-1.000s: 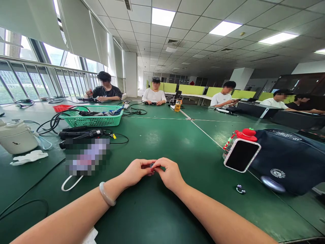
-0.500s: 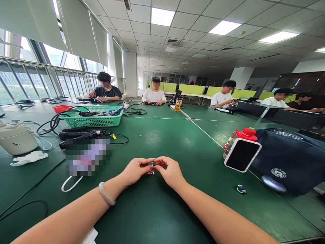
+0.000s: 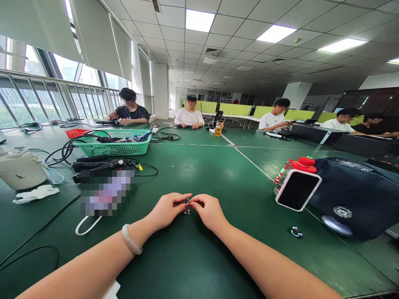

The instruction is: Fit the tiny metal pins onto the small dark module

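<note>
the left hand (image 3: 166, 210) pinches a small dark thing (image 3: 186, 201) between thumb and forefinger, its tips closed on it. the right hand (image 3: 208, 213) brings its own thumb and forefinger together at the thing's right side; whether they grip it, i cannot tell. so the thing sits between the two hands, just off the left fingertips and straight across from the right ones, with neither hand clearly nearer; it is too small to read a long axis. small pale bits (image 3: 187, 211) show just below it, resting or hanging, unclear. around them spreads the green desk (image 3: 199, 170), with a phone (image 3: 298, 190) well off to the right.
</note>
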`<state>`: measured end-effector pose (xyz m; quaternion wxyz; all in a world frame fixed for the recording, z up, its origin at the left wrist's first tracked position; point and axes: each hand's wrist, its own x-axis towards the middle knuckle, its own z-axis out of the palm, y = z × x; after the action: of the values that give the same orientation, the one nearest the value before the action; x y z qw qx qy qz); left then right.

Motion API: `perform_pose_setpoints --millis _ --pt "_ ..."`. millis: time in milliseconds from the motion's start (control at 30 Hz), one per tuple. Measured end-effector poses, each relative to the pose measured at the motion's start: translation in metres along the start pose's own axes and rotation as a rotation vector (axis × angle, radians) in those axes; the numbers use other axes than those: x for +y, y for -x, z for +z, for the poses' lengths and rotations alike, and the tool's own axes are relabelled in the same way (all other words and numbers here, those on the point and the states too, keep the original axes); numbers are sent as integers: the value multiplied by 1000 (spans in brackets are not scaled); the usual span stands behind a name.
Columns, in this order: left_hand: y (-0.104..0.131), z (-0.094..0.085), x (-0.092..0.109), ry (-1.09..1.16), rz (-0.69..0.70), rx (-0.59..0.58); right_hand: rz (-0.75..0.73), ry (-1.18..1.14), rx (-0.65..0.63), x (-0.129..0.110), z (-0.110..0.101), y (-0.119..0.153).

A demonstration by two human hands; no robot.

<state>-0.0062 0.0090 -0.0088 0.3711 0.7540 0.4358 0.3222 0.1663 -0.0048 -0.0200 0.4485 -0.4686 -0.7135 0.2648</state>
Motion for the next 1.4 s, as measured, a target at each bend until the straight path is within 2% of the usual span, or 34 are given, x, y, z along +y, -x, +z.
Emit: perform_pose_setpoints --millis 200,567,767,867,1067,1233,1400 --pt "1 -2 5 -174 89 -8 1 2 -4 5 2 -1" --pt "4 -4 15 -250 101 -63 9 2 -24 3 1 1" --pt "6 -2 16 -133 54 -73 2 55 -77 2 1 0" --pt "4 -3 13 -113 -15 -3 -22 136 -121 3 0 0" --pt "-3 -12 3 -156 -120 108 -183 230 -233 7 4 3" --pt "-4 -10 1 -147 -135 139 -250 277 -276 8 9 4" --pt "-3 -6 1 -123 -137 116 -269 303 -283 7 9 4"
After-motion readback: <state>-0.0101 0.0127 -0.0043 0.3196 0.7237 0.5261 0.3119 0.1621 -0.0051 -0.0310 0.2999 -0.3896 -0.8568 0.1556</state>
